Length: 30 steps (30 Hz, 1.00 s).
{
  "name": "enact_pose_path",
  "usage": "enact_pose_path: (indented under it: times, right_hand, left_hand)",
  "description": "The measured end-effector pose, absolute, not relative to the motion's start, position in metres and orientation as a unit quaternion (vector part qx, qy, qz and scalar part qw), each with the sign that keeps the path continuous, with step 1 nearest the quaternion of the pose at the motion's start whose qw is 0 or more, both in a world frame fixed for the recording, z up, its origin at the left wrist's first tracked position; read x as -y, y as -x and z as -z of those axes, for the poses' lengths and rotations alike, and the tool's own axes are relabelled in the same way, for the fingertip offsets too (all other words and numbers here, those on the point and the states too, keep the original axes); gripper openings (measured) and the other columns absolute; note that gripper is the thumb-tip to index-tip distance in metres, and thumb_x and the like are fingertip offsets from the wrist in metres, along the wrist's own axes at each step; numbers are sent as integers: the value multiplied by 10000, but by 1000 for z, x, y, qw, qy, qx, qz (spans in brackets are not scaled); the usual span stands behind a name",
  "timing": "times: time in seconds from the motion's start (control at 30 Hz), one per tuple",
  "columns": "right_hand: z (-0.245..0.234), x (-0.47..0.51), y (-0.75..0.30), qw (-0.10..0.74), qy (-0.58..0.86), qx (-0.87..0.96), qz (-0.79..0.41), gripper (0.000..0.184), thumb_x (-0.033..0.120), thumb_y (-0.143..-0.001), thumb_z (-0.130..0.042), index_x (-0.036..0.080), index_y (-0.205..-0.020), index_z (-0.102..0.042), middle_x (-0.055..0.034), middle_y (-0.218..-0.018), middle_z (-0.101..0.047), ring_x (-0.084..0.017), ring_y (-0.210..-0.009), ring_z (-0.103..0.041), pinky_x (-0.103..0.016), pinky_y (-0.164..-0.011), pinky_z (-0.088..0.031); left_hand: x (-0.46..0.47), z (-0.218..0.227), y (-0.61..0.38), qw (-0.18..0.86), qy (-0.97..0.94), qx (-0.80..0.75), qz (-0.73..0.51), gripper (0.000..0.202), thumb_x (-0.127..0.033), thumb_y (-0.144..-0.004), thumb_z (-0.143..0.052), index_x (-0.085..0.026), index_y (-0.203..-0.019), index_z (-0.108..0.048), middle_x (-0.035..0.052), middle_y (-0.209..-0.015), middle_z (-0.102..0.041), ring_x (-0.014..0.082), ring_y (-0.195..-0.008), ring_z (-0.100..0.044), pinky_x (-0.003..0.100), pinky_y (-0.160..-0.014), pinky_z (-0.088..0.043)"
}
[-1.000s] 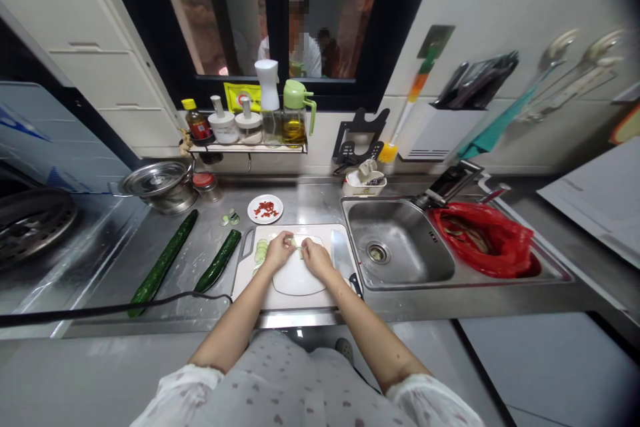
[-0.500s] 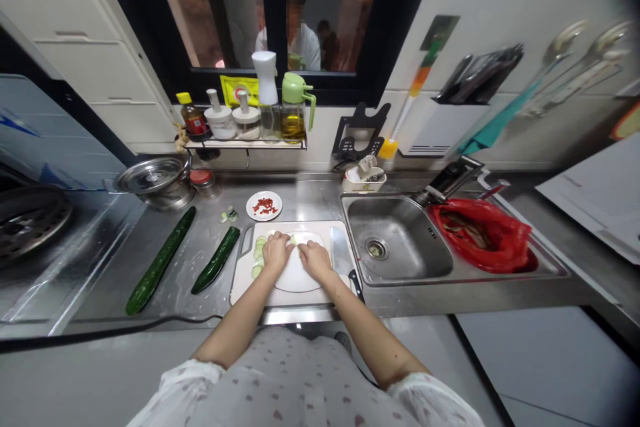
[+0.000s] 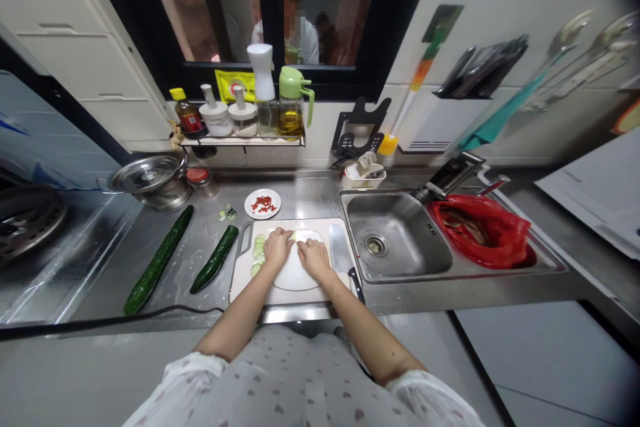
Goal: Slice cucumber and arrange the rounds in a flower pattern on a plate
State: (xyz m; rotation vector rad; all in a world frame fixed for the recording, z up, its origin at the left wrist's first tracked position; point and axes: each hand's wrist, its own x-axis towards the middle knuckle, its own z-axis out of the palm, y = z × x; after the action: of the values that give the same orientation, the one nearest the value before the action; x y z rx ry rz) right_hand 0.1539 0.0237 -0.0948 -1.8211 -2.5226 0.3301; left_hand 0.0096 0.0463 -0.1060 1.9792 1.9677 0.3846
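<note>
A white plate (image 3: 295,277) rests on the cutting board (image 3: 285,297), and both my hands are over its far part. My left hand (image 3: 277,250) has its fingers curled at a small pale-green cucumber slice (image 3: 293,236) near the plate's far edge. Close beside it, my right hand (image 3: 313,258) is closed, fingertips together; whatever they pinch is hidden. Several cucumber slices (image 3: 258,250) lie in a row on the board left of my left hand. On the board's right side lies a kitchen knife (image 3: 341,250), its black handle towards me.
Left of the board lie a short cucumber (image 3: 215,260) and a long one (image 3: 159,263). Behind it stands a small plate (image 3: 253,211) of chopped red pieces. A sink (image 3: 400,237) is on the right, with a red bag (image 3: 505,233) beyond. Bottles line a shelf (image 3: 250,141).
The view has shifted slightly. My hands stay over the plate with only small finger movements; the slices, knife and cucumbers lie as before.
</note>
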Motion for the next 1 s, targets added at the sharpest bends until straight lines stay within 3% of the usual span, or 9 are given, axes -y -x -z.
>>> enact_pose_path:
  times: [0.37,1.0]
  right_hand:
    - [92,-26,-153,1,586,803,-106,327,280,-989,-361,202,-1175,-619,-107,-1051,-628,-222,-1001,-531,-326,-837,-299]
    - [91,-27,-152,-6,589,800,-116,325,290,-993,-362,199,-1177,-614,-111,-1067,-616,-213,-1005,-527,-321,-848,-304]
  left_hand:
    - [-51,105,-11,162,-698,-682,-145,324,-319,-902,-555,-319,-1207,-664,44,-1058,-611,197,-1003,-554,289,-804,-426]
    - [-48,100,-10,173,-693,-686,-137,335,-357,-914,-546,-318,-1232,-645,50,-1104,-603,197,-1047,-555,293,-847,-424]
